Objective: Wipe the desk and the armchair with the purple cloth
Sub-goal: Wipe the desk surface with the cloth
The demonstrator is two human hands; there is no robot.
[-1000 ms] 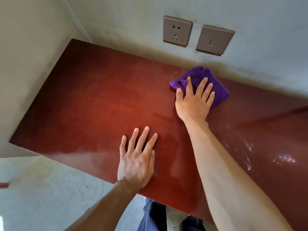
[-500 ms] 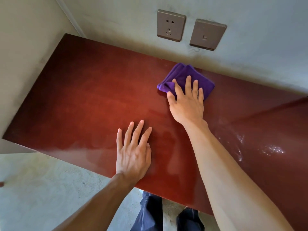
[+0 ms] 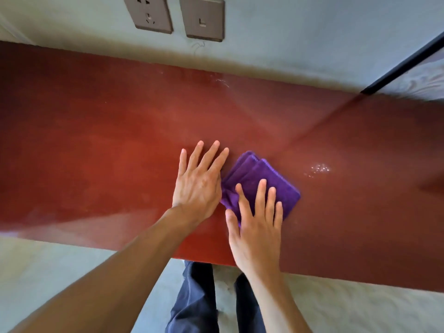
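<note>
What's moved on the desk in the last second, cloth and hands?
The right hand has dragged the purple cloth from the back edge by the wall toward the front of the desk, ending right beside the left hand. Nothing was picked up or let go: the right palm still presses flat on the cloth, and the left hand stays flat on the bare desk. The wet patch remains to the right.

Your purple cloth (image 3: 260,179) is lying folded and flat near the front edge of the glossy red-brown desk (image 3: 96,145), its near corner sitting under your fingers.
</note>
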